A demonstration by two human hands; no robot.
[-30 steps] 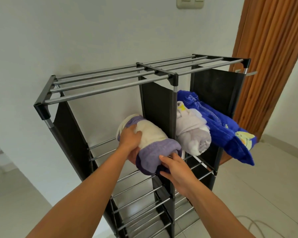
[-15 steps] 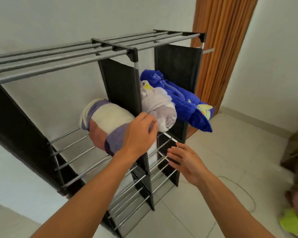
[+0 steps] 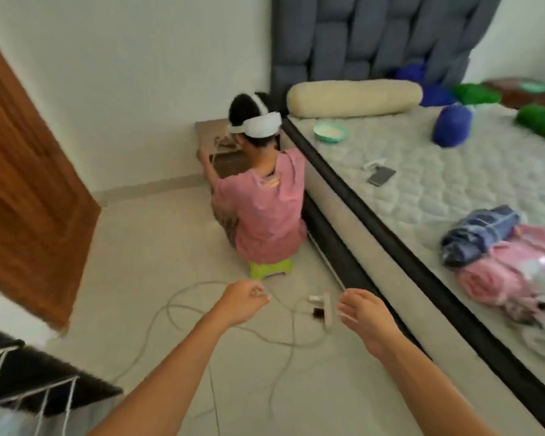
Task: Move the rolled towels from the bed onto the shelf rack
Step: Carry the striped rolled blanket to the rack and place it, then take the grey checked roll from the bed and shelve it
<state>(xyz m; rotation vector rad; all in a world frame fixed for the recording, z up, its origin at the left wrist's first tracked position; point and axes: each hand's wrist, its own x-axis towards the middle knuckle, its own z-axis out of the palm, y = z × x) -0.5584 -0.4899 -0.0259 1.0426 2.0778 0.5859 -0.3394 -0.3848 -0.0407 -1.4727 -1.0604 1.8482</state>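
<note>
The bed (image 3: 453, 196) fills the right side. A blue-grey rolled towel (image 3: 480, 232) lies on it beside a pink rolled towel (image 3: 504, 272), near the right edge of the view. Further back lie a blue roll (image 3: 452, 125) and green rolls (image 3: 540, 119). Only a corner of the black shelf rack (image 3: 29, 382) shows at the bottom left. My left hand (image 3: 241, 302) hangs over the floor with fingers loosely curled and nothing in it. My right hand (image 3: 364, 314) is empty too, fingers apart, close to the bed's dark side rail.
A person in a pink shirt (image 3: 261, 212) sits on a green stool (image 3: 271, 267) beside the bed, back turned. A power strip (image 3: 323, 306) and loose cables (image 3: 221, 316) lie on the tiled floor. A phone (image 3: 381, 176), a bowl (image 3: 331, 132) and a cream bolster (image 3: 354, 97) rest on the mattress. A wooden door (image 3: 26, 190) stands left.
My view has swung from the shelf rack to the bed. Both hands have left the purple-and-white towel on the rack and now hang empty over the floor.
</note>
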